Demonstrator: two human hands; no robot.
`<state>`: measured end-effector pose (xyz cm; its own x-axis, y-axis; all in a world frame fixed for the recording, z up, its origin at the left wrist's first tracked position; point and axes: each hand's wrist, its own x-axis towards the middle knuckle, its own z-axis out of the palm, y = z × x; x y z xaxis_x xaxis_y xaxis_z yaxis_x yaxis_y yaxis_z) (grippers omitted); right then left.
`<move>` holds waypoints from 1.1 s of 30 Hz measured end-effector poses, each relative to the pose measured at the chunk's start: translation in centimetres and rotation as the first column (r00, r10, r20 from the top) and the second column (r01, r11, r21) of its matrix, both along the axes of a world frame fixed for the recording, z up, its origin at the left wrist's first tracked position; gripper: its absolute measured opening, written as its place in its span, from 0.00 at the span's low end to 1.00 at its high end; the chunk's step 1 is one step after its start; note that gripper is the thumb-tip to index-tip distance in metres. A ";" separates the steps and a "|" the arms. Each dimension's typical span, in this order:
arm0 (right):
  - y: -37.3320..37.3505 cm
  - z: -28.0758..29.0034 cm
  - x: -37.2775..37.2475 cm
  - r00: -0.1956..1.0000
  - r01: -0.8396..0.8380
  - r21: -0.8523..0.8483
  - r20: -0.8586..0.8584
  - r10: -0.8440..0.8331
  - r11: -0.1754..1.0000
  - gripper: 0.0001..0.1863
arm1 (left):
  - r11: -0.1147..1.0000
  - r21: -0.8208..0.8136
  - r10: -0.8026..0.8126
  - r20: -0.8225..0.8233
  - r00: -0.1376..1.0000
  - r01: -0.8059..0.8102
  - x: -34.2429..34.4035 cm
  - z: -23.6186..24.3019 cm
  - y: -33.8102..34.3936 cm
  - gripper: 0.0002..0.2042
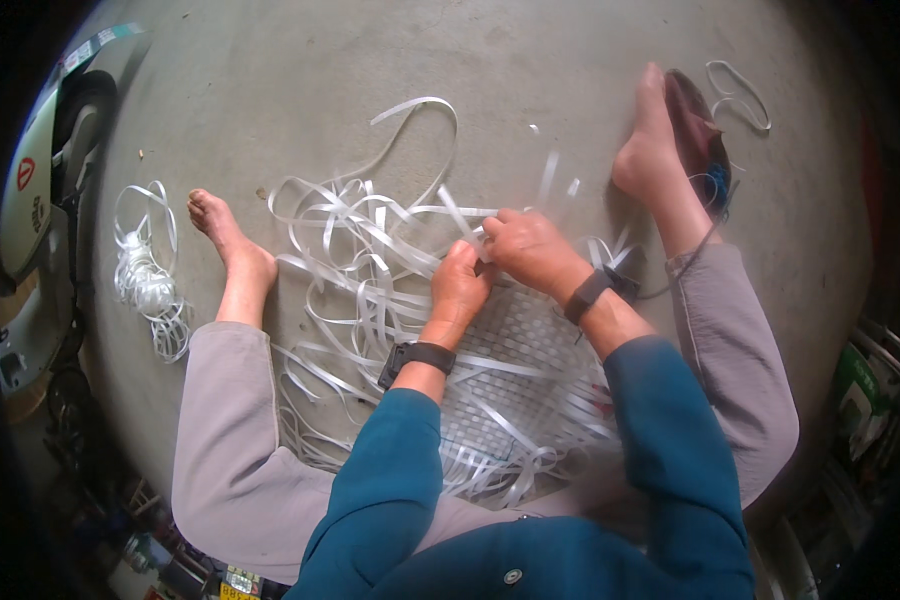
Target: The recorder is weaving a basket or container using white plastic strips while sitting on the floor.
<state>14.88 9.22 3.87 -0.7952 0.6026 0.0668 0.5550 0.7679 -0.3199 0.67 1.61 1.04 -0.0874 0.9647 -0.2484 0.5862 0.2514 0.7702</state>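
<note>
Near the centre of the frame, we see the left hand (459,288) pinching a flat white strip (454,212) between thumb and curled fingers, while the right hand (532,248) closes on the strips right beside it. The two hands meet, likely so that one steadies the work while the other guides an end; exactly which strip each fingertip presses we cannot tell. Strip ends above the right hand are blurred.

Just below, the woven panel (510,345) lies between the spread legs, which we judge keeps it close and within easy reach of both arms. Its unwoven tails fan out at lower centre, and loose strips (370,225) tangle to the left of the hands, probably left slack so that they can be drawn in.

Farther out, a bundle of white strapping (148,285) rests at left, beyond the left foot (232,242), perhaps as spare stock set out of the tangle. At upper right, a dark sandal (698,125) lies beside the bare right foot (650,140).
</note>
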 end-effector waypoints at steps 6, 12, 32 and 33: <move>-0.2 -0.1 -0.1 1.000 0.009 0.016 -0.008 -0.009 1.000 0.01 | 1.000 0.017 0.014 -0.015 1.000 -0.014 0.1 0.3 0.1 0.09; -0.8 -0.1 -0.1 0.997 0.052 -0.010 -0.049 -0.053 0.999 0.01 | 1.000 0.029 -0.002 -0.056 0.998 0.004 0.1 0.2 0.1 0.10; -12.9 -1.7 -0.9 0.504 0.644 -0.650 -0.036 -0.863 0.403 0.07 | 0.995 -0.056 0.087 0.008 0.996 -0.087 0.4 -0.9 -0.2 0.05; -13.1 -1.7 -1.0 0.563 0.632 -0.685 0.085 -0.822 0.362 0.09 | 0.994 -0.061 0.087 0.008 0.996 -0.087 0.3 -0.9 -0.2 0.05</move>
